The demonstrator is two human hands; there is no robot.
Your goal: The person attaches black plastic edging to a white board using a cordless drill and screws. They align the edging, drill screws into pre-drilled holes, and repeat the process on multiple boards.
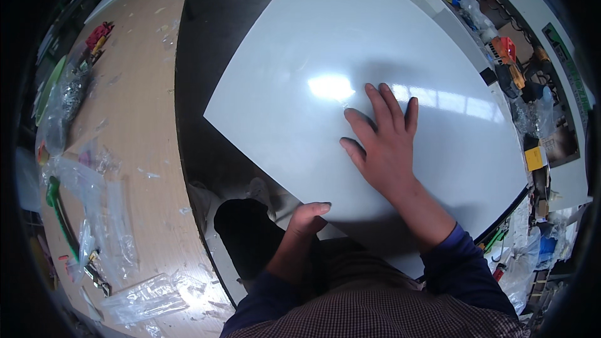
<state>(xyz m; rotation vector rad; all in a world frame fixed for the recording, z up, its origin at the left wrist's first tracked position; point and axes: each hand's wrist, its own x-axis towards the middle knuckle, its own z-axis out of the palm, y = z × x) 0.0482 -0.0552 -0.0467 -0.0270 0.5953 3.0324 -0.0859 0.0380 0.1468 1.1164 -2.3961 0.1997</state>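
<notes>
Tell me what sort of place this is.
Probably a workshop. An orange power drill sits among tools on the right, clear plastic bags of small parts litter the scuffed wooden bench, and the right hand presses flat on a large white panel.

One white panel, two hands, and clutter at both sides

There is one large white panel [338, 62], with two hands on it: the right hand [383, 144] flat on top, the left hand [307, 217] at its near edge. One wooden workbench [147, 106] carries perhaps four clear plastic bags [145, 300], one red tool [99, 34], and one green-handled tool [57, 213]. Two orange power tools [508, 62] lie right.
</notes>
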